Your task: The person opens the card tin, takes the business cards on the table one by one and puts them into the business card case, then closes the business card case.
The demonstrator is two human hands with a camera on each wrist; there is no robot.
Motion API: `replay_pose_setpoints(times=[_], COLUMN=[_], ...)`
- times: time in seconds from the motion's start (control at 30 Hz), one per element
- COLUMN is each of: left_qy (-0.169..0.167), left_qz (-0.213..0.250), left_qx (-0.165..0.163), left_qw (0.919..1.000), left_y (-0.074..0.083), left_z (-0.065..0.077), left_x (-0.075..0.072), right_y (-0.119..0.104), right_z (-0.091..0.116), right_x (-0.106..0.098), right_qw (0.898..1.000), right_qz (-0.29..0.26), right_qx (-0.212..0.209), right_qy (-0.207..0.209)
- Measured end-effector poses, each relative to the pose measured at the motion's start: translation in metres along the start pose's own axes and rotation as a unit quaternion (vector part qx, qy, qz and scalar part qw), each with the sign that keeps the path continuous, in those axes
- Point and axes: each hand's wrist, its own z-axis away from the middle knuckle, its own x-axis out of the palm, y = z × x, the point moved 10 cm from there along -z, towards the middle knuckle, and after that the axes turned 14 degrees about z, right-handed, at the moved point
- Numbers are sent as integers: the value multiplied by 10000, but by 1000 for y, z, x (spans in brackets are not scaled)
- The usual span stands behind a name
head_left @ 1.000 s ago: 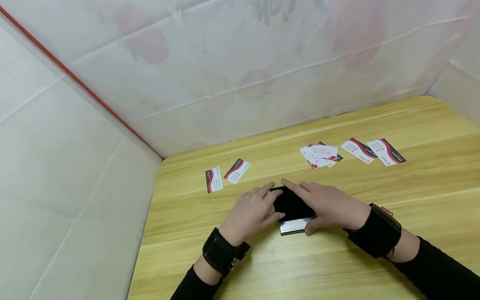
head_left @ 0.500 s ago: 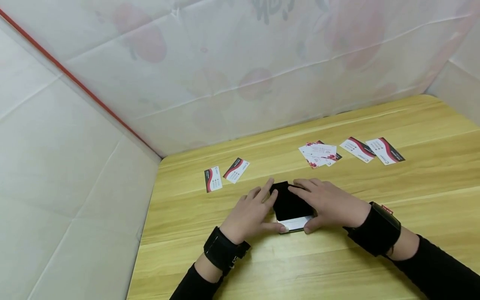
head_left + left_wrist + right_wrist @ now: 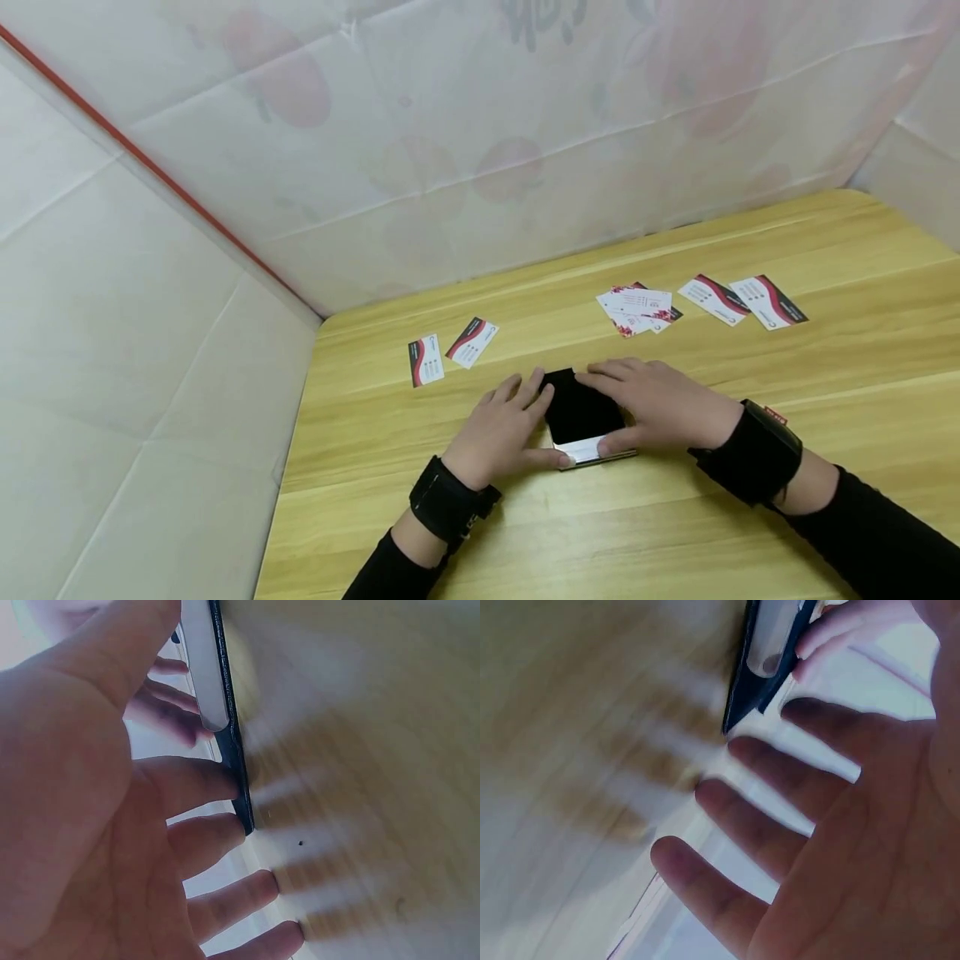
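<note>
A flat black card case (image 3: 581,410) with a shiny silver band along its near edge lies on the table between the two hands. My left hand (image 3: 501,429) rests at its left side, the thumb on the silver band and the index finger on the far left part. At the right side, my right hand (image 3: 660,408) lays its thumb on the band and its index fingertip near the far corner. Straight, spread fingers (image 3: 232,904) meet the case's edge and the tabletop in the left wrist view. In the right wrist view the fingers (image 3: 750,825) are likewise spread, beside the case (image 3: 742,682).
Two red, black and white business cards (image 3: 426,360) lie at the left of the wooden table (image 3: 375,433). Farther right are an overlapping pile of cards (image 3: 637,308) and two more cards (image 3: 768,302). White printed sheeting (image 3: 450,167) rises behind the table.
My left thumb has come down onto the silver band, and the left fingers have spread along the side. My right thumb has slid inward onto the band, and the right index finger has shifted at the far edge.
</note>
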Motion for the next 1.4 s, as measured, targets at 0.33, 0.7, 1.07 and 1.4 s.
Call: replay_pose_setpoints(times=[0.33,0.7,1.07,1.4], left_qy=[223,272,239,272], left_qz=[7,39,161,148], left_qx=[58,30,-39,-27], left_qw=[9997,9996,9996,9995], left_y=[0,0,0,-1], left_z=[3,4,5,4], left_x=[-3,-4,0,-1], right_y=[55,58,49,42], right_z=[9,8,9,3], right_x=[-5,-1,-8,-12], right_qw=[9941,9950,9962,9972], right_qz=[223,413,410,312], right_qx=[1030,902,754,637], right_qy=[-256,-122,163,230])
